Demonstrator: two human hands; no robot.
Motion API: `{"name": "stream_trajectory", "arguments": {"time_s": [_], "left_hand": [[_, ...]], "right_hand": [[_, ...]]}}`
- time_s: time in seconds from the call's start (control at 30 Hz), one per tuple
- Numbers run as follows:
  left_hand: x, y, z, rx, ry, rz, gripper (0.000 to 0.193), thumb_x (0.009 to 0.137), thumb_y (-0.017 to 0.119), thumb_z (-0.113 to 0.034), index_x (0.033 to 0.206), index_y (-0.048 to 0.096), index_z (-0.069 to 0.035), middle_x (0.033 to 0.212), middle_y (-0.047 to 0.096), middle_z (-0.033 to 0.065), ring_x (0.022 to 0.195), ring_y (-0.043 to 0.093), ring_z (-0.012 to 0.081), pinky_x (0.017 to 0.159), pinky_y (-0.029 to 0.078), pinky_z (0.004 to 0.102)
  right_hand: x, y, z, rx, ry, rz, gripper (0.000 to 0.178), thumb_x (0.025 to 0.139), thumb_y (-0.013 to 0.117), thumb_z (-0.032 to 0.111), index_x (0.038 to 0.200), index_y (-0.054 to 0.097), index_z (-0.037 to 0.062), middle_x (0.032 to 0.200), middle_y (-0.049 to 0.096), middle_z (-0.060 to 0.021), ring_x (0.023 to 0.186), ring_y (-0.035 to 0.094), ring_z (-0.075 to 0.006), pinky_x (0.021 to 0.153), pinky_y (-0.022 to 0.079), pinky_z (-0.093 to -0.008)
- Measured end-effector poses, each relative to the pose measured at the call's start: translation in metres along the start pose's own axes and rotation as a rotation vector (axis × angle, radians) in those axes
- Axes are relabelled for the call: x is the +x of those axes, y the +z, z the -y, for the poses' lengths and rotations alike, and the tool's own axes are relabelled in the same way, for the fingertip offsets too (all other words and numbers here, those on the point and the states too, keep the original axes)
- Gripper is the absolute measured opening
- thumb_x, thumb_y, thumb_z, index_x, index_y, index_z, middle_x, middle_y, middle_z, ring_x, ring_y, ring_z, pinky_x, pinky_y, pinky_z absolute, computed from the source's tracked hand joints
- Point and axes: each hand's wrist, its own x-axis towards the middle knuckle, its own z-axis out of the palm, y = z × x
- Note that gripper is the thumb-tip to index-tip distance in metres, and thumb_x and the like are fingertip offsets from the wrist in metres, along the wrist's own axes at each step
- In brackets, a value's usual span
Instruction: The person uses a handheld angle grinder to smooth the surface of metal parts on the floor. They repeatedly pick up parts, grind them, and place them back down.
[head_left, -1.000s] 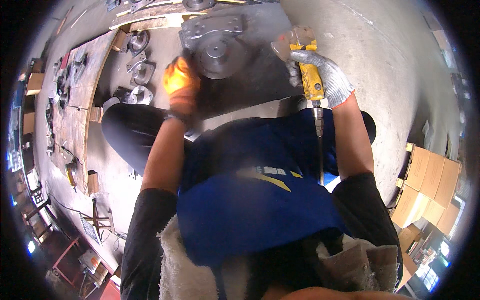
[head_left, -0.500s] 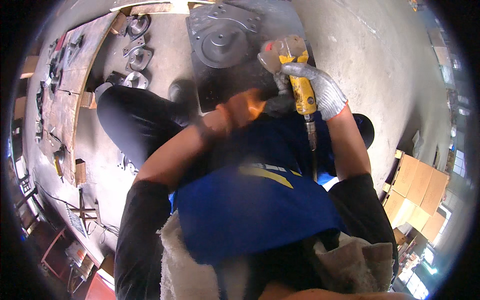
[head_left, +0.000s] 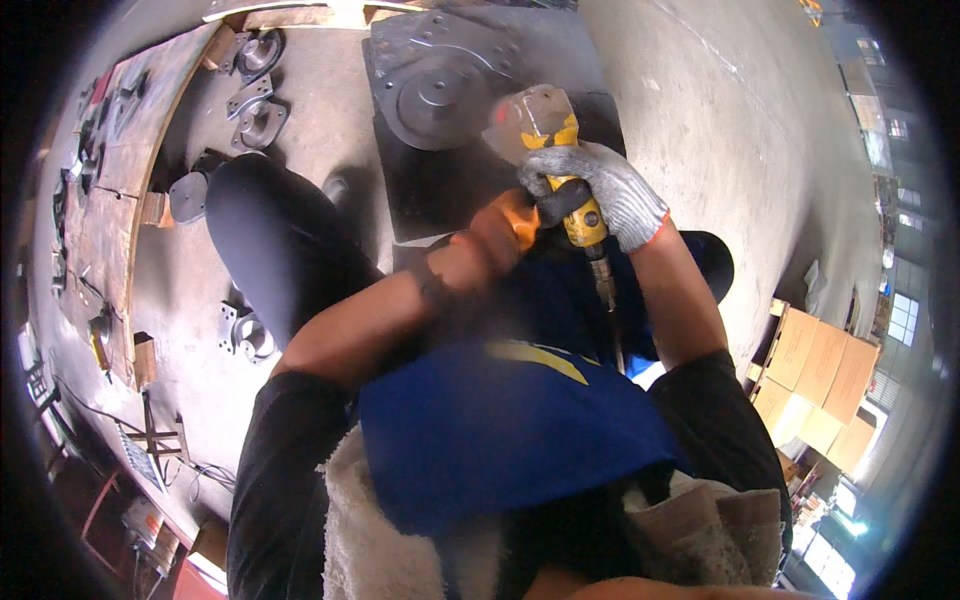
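The concrete floor (head_left: 690, 130) spreads widest around me. On it, toward ten o'clock, runs the long wooden table (head_left: 150, 120). My blue apron (head_left: 500, 430) fills six o'clock. At twelve lies the dark slab (head_left: 430, 200), and between three and four sit the stacked cardboard boxes (head_left: 800, 370). The round metal part (head_left: 425, 110) lies on the slab, a little before twelve.

My yellow power tool (head_left: 586, 228) is at one o'clock, its blurred head over the slab, just beside the round part's four o'clock side; I cannot tell whether they touch.

My right hand (head_left: 608, 190), in a pale knit glove, is wrapped round the tool's body. My left hand (head_left: 515, 218), gloved in orange, meets it from nine o'clock, dark fingers against it; how tightly they close, I cannot tell. Smallest, the flanged metal parts (head_left: 258, 125) lie on the floor toward ten o'clock.
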Motion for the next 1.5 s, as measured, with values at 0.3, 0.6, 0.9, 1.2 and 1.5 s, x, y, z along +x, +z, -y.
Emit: {"name": "stream_trajectory", "arguments": {"time_s": [0.3, 0.6, 0.9, 1.2, 1.5], "left_hand": [[-0.003, -0.012, -0.011, -0.037, -0.094, -0.127, 0.026, 0.087, 0.052, -0.018, 0.11, 0.061, -0.009, 0.111, 0.062, 0.0147, 0.099, 0.059, 0.0317, 0.087, 0.048, 0.0364], [0.004, -0.046, 0.039, 1.463, 0.405, 0.054, 0.041, 0.087, 0.047, -0.016, 0.127, 0.048, -0.005, 0.126, 0.054, 0.0111, 0.113, 0.053, 0.0238, 0.097, 0.041, 0.0312], [-0.009, -0.03, 0.092, 1.102, 0.498, -0.266, 0.026, 0.091, 0.046, -0.02, 0.108, 0.061, -0.008, 0.103, 0.065, 0.0144, 0.097, 0.061, 0.03, 0.086, 0.048, 0.0355], [-0.027, -0.028, 0.074, 1.48, 0.459, -0.023, 0.029, 0.084, 0.049, -0.013, 0.111, 0.058, -0.008, 0.112, 0.06, 0.0121, 0.104, 0.056, 0.0272, 0.091, 0.043, 0.0355], [-0.028, -0.034, 0.091, 1.346, 0.641, -0.233, 0.021, 0.083, 0.048, -0.012, 0.098, 0.063, -0.008, 0.092, 0.064, 0.0109, 0.085, 0.061, 0.0279, 0.078, 0.048, 0.0345]], "right_hand": [[0.024, 0.018, 0.007, 0.032, 0.0, -0.014, 0.042, 0.079, 0.069, 0.037, 0.102, 0.062, 0.0022, 0.086, 0.066, -0.0053, 0.075, 0.063, -0.0128, 0.066, 0.051, -0.0223], [0.042, 0.024, 0.004, 0.034, 0.07, -0.064, 0.035, 0.079, 0.07, 0.03, 0.101, 0.063, 0.0032, 0.083, 0.066, -0.0044, 0.068, 0.062, -0.0131, 0.062, 0.051, -0.0247], [0.022, 0.047, -0.011, 0.101, 0.018, 0.004, 0.034, 0.085, 0.063, 0.028, 0.104, 0.063, -0.0002, 0.089, 0.066, -0.0062, 0.075, 0.063, -0.0133, 0.068, 0.052, -0.0242], [0.017, 0.053, -0.023, 0.073, -0.032, 0.008, 0.034, 0.083, 0.065, 0.03, 0.1, 0.063, 0.0006, 0.088, 0.065, -0.0049, 0.074, 0.061, -0.0121, 0.068, 0.05, -0.0241], [0.015, 0.055, -0.017, -0.045, 0.028, -0.006, 0.036, 0.083, 0.065, 0.032, 0.101, 0.064, 0.0011, 0.085, 0.066, -0.0037, 0.073, 0.062, -0.0117, 0.068, 0.049, -0.0222]]}}
